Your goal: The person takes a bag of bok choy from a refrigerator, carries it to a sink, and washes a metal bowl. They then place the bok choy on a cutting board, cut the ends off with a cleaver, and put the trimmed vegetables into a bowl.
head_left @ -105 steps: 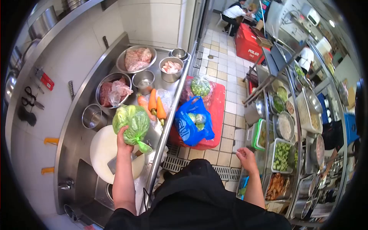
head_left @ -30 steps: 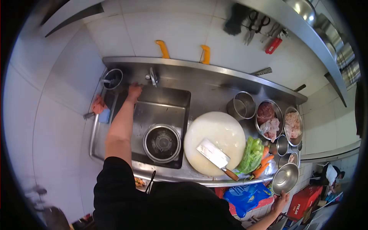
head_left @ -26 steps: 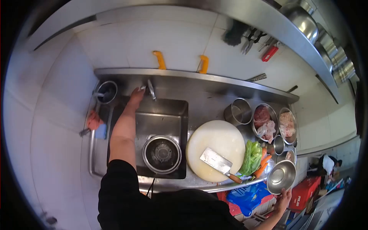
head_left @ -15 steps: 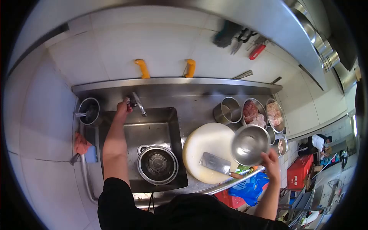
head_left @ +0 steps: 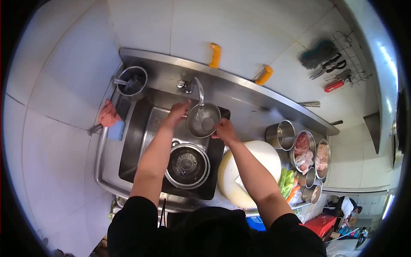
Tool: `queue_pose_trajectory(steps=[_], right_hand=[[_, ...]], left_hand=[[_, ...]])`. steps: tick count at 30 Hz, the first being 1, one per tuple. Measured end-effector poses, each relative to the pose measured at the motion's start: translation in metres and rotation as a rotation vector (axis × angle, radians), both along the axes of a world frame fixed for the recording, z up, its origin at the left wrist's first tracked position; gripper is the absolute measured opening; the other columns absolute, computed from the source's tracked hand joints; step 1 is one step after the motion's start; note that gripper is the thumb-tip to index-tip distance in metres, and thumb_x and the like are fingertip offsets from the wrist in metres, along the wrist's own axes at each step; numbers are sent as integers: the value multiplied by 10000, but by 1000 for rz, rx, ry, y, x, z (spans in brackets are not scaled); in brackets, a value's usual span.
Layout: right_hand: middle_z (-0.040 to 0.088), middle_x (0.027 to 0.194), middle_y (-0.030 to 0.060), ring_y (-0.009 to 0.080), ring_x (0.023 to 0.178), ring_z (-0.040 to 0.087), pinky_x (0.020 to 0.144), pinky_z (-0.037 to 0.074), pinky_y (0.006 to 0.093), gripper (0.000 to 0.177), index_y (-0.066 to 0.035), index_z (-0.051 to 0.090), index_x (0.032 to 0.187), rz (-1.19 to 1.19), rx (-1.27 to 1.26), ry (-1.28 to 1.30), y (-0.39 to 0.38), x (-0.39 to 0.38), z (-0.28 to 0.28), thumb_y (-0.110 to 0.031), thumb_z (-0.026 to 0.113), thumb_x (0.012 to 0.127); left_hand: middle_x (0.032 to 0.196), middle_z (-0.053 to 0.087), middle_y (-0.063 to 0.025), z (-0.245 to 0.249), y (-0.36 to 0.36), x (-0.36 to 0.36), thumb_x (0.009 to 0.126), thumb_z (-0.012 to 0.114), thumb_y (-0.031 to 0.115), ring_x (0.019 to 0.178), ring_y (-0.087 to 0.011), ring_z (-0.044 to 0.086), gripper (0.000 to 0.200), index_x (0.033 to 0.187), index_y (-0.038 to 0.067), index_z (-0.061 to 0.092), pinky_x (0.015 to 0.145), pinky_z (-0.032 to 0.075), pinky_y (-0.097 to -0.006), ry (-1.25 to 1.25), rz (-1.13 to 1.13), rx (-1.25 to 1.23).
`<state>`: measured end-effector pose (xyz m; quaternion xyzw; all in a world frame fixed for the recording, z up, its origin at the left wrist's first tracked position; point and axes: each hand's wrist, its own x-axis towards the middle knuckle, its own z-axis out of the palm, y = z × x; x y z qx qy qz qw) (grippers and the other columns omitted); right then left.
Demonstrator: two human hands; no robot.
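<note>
– Over the sink (head_left: 136, 132), what do I have in hand?

– A steel bowl (head_left: 203, 121), held level under the spout of the faucet (head_left: 198, 89), above the back right corner of the basin. Your right hand (head_left: 223, 129) has its grip clamped on the bowl's right rim. Your left hand (head_left: 177, 112) lies against the left rim; I cannot tell whether that grip is closed on it or only touching.

– How much room is below?

– Little on the near side. A round steel pot (head_left: 187, 166) sits in the basin just under your forearms, close to the front wall. The left part of the basin is open.

– And the edges?

– The bowl's far rim is near the faucet's neck. To your right, the round white cutting board (head_left: 252, 165) overlaps the sink's right edge, and your right forearm crosses it. Beyond it on the table (head_left: 252, 116) stand a steel canister (head_left: 280, 135) and two bowls of raw meat (head_left: 302, 149), with greens (head_left: 286, 182) and carrots (head_left: 293, 193) by the front edge.

– The left side?

– A utensil cup (head_left: 131, 81) stands at the back corner, well apart from your hand; an orange cloth (head_left: 108, 115) and a blue sponge (head_left: 116, 130) lie along the sink's left rim.
</note>
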<state>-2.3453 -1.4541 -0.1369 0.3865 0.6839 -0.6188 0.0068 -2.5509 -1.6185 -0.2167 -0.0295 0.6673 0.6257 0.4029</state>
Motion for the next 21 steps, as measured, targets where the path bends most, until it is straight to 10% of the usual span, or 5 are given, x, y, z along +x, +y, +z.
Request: queue_pose_trajectory(steps=[6,14,18,20,21], right_hand=[[656,841,186,332,697,748,619,658,433,183,15,574,928,167,-52,-117,-4,-5,9,-122,682,984],[711,1086,267,461,1133,664,998,512,525,288,-39,682,1207,587,1132,117,-47,-51,-34,-171,669,951],[713,1174,285,463,1217,642,1045,503,539,390,-7,674,1276,749,514,108,-70,-48,-29,-170,665,922],[685,1292,306,492,1281,610,1091,490,542,408,23,651,1300,1464,1042,-126,-41,-51,-25,-189,652,950],[660,1366,304,486,1307,605,1125,475,537,460,28,633,1340,912,995,-71,-44,-49,-30,-212,659,948]], left_hand=[[1027,718,-31,-23,-71,71,1050,677,273,751,-138,658,317,1319,105,657,589,530,-313,-239,-193,95],[1096,702,-116,41,-53,111,1109,529,274,748,-195,653,467,1556,142,502,514,541,-358,-66,-64,70],[1089,697,-141,55,-57,98,1155,457,361,675,-198,634,499,1604,144,446,450,518,-355,37,103,-20],[1103,699,-143,48,-80,87,1160,457,404,669,-205,635,509,1596,141,449,448,523,-340,3,-105,-16],[1103,699,-143,45,-75,97,1160,457,404,669,-205,635,509,1596,141,449,448,523,-340,-8,-102,-20]])
